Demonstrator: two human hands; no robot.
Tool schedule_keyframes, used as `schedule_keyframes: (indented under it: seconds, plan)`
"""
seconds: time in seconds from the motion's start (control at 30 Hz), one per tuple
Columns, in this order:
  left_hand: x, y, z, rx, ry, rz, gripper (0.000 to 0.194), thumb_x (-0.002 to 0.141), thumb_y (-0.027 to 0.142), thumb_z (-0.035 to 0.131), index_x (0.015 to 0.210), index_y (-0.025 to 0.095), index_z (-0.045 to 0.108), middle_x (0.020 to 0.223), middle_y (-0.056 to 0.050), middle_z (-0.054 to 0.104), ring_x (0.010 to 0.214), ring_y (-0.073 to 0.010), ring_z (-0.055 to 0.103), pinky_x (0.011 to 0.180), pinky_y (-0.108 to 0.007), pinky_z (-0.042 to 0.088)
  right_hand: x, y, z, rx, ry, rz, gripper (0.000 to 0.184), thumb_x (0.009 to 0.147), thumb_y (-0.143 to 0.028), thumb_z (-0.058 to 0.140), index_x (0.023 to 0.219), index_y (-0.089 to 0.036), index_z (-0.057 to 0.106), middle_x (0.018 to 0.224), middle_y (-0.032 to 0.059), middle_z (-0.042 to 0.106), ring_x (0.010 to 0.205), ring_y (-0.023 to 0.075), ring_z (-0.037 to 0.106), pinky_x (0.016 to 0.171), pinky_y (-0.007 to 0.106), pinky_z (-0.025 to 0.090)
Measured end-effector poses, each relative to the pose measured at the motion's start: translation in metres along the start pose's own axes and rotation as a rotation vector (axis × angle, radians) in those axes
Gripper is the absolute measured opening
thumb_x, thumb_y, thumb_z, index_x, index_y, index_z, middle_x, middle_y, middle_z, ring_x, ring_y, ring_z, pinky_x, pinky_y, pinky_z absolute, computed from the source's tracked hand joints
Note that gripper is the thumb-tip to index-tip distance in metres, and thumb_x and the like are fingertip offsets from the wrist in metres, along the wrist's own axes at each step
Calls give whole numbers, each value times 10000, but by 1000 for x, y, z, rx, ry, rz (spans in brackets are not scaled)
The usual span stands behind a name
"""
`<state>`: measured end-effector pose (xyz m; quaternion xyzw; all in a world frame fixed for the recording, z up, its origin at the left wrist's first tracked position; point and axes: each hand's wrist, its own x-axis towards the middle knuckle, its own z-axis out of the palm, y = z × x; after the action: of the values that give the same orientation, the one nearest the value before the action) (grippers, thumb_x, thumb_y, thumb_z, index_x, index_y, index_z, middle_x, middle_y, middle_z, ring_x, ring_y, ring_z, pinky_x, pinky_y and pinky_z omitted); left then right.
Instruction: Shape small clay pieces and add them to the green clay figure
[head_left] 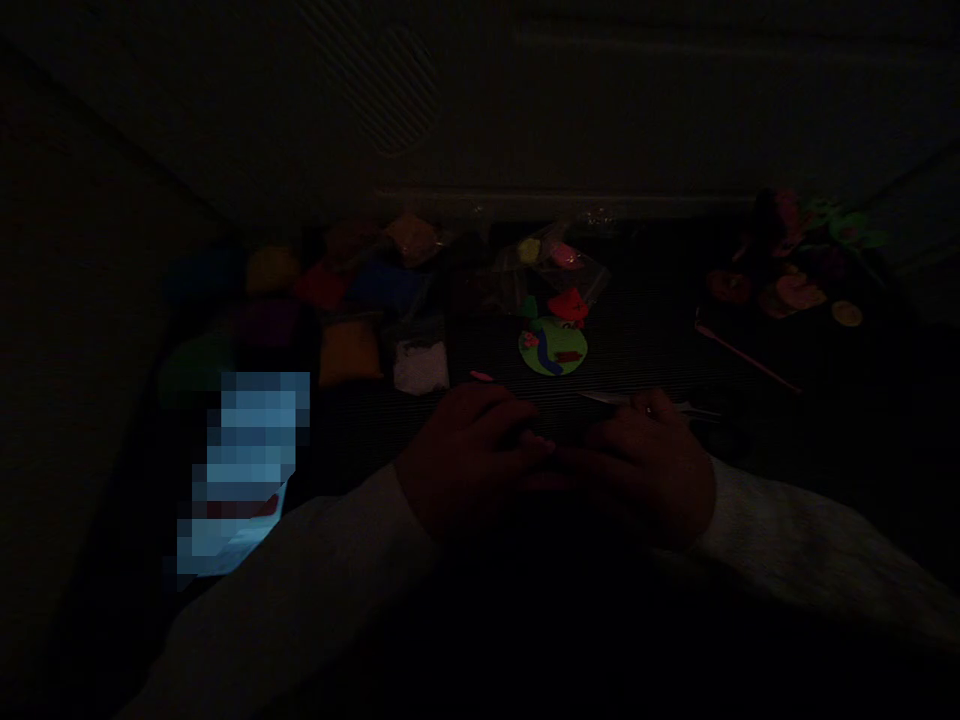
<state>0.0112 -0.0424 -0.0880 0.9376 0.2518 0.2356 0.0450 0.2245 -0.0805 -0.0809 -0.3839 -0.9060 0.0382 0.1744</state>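
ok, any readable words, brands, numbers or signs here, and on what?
None readable.
Glowing pale-blue rectangular screen: pixelated, illegible.
Clear plastic bags of coloured clay: too dark to tell any print.
Red pointed clay piece: dark marks, too small to make out.

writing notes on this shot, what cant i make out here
- Left hand: head view, darkness and its own fingers hide most of the pink piece
- Right hand: head view, covers part of the scissors
- Bright screen: head view, pixelated, content unreadable
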Motion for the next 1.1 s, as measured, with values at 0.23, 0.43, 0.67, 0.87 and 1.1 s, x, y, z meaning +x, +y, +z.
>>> schedule_keyframes:
  seconds: [0.23, 0.43, 0.67, 0.87, 1.1]
  plan:
    - [-3, 2, 2, 10, -31, -28, 190, 743, 270, 545, 924, 266, 602, 1004, -36, 570, 937, -206, 441, 822, -437, 391, -1, 4, 1, -36, -28, 25, 206, 768, -291, 474, 940, -224, 564, 807, 5, 577, 708, 153, 453, 676, 367, 254]
    - [-3, 2, 3, 27, 1, -7, 206, 729, 305, 561, 927, 262, 598, 1013, -32, 565, 939, -205, 445, 818, -441, 396, -1, 6, 2, -30, -21, 41, 192, 766, -266, 477, 924, -214, 574, 780, 7, 572, 707, 147, 458, 672, 353, 256]
    - [-1, -9, -12, -5, 59, -74, 154, 735, 167, 508, 838, 186, 620, 941, -70, 583, 939, -219, 467, 753, -397, 421, 0, 5, 2, -17, 11, 35, 225, 761, -254, 491, 967, -208, 570, 799, 16, 569, 725, 139, 465, 685, 341, 256]
    - [-2, -8, -5, 35, -21, -157, 204, 727, 229, 532, 911, 227, 620, 998, -54, 582, 940, -231, 451, 773, -427, 391, 4, 3, 2, 2, -5, 68, 256, 778, -264, 479, 1018, -224, 559, 793, 16, 569, 744, 138, 469, 704, 338, 255]
    - [0, -6, 0, -4, -23, -172, 153, 731, 260, 538, 848, 274, 636, 975, -25, 591, 937, -222, 447, 782, -428, 367, 3, 5, 2, 1, -7, 94, 239, 785, -264, 466, 995, -232, 574, 808, 19, 570, 735, 133, 466, 696, 333, 250]
